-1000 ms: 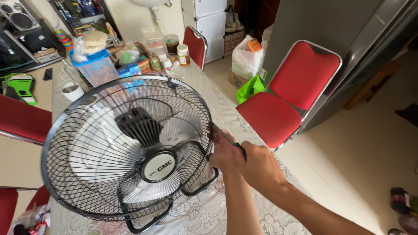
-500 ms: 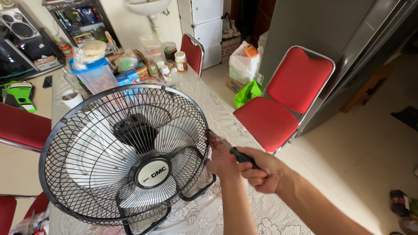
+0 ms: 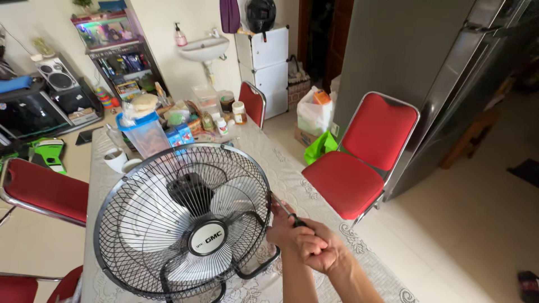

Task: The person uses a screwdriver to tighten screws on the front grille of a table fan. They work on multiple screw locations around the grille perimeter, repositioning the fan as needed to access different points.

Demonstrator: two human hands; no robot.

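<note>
Right hand [image 3: 321,251]: low in the frame, right of centre, fist closed round the dark handle of a screwdriver [image 3: 285,212].
Screwdriver: shaft slants up and left from the fist; its tip meets the right rim of the fan [image 3: 182,220].
Left hand [image 3: 282,228]: just left of the right hand and touching it, fingers at the fan's rim beside the shaft; whether it clasps the rim or only rests there, I cannot tell.
Fan: lower left of centre, black wire grille facing the camera, pale blades behind, round white hub cap in the middle, black tube stand under it.
Table [image 3: 314,207]: under the fan, covered with a pale lace-patterned cloth.
Far end of table: blue-lidded clear tub [image 3: 144,134], white mug [image 3: 117,160], jars and small bottles crowded together, upper left of centre.
Chair [image 3: 361,161]: red, chrome frame, right of the table, well apart from the hands.
Green bag [image 3: 320,147]: on the floor, just behind that chair.
</note>
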